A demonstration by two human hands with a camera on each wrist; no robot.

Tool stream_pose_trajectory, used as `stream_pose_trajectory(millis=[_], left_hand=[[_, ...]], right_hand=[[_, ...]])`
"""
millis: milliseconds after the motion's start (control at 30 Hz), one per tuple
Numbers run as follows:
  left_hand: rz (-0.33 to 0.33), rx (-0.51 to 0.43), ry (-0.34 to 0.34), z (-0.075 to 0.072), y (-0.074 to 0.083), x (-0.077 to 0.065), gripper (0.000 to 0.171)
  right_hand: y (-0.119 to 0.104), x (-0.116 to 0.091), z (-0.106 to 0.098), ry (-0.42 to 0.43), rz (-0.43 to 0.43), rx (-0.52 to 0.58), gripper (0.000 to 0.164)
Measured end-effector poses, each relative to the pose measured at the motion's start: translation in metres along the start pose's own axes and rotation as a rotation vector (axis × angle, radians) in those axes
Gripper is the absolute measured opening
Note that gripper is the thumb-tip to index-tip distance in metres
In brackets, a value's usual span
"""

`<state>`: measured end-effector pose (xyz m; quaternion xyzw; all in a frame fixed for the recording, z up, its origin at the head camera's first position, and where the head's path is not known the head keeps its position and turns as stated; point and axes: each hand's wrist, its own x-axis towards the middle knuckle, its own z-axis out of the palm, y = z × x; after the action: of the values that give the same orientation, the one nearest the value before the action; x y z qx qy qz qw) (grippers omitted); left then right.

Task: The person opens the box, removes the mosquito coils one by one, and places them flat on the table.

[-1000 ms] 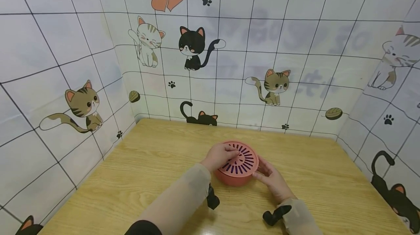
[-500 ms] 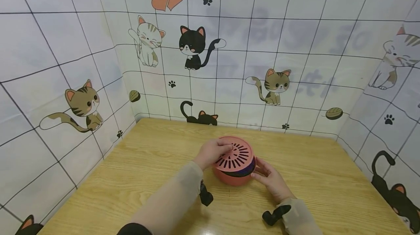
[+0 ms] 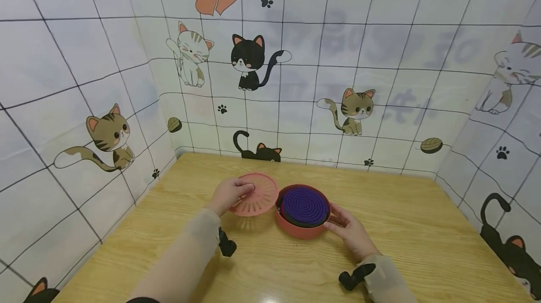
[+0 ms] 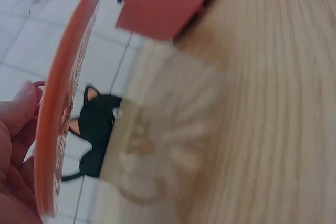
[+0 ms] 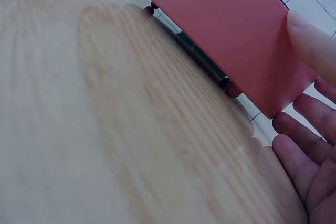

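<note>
My left hand (image 3: 228,195) pinches a pink slotted lid (image 3: 263,198) by the small ring on its top. The lid hangs above the table, left of a round pink mosquito coil box (image 3: 299,232); the left wrist view shows this lid (image 4: 52,114) edge-on and tilted. Inside the uncovered box lies a purple spiral mosquito coil (image 3: 305,205) with a dark layer under it. At the box's right side, my right hand (image 3: 351,233) grips the wall, thumb on the front and fingers farther round. Small feet under the box (image 5: 226,30) appear in the right wrist view.
A wood-grain table (image 3: 177,246) carries the box. Behind it and along both sides rises a white gridded sheet (image 3: 296,82) printed with cartoon cats. Black wrist cameras (image 3: 227,243) sit on both wrists.
The lid has come off the box and moved left with my left hand, uncovering the purple coil. My right hand and the box have stayed in place.
</note>
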<state>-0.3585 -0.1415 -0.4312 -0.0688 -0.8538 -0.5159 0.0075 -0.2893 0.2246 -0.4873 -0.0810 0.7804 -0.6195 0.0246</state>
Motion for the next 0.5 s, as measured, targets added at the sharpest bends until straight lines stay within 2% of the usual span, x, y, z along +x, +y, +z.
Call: stream_pose_trajectory(millis=[133, 233, 367, 500], left_hand=[[-0.05, 0.039, -0.001, -0.014, -0.022, 0.001, 0.02], [-0.061, 0.08, -0.012, -0.02, -0.035, 0.002, 0.018], [-0.072, 0.103, -0.028, -0.022, -0.045, 0.0, 0.016], [-0.103, 0.089, -0.034, -0.024, -0.05, -0.002, 0.016]], right_hand=[[0.001, 0.0, 0.0, 0.003, 0.001, -0.006, 0.074], [0.001, 0.0, 0.0, 0.006, 0.006, -0.006, 0.074], [0.001, 0.0, 0.0, 0.01, 0.012, -0.008, 0.074], [0.0, 0.0, 0.0, 0.012, 0.014, -0.012, 0.076]])
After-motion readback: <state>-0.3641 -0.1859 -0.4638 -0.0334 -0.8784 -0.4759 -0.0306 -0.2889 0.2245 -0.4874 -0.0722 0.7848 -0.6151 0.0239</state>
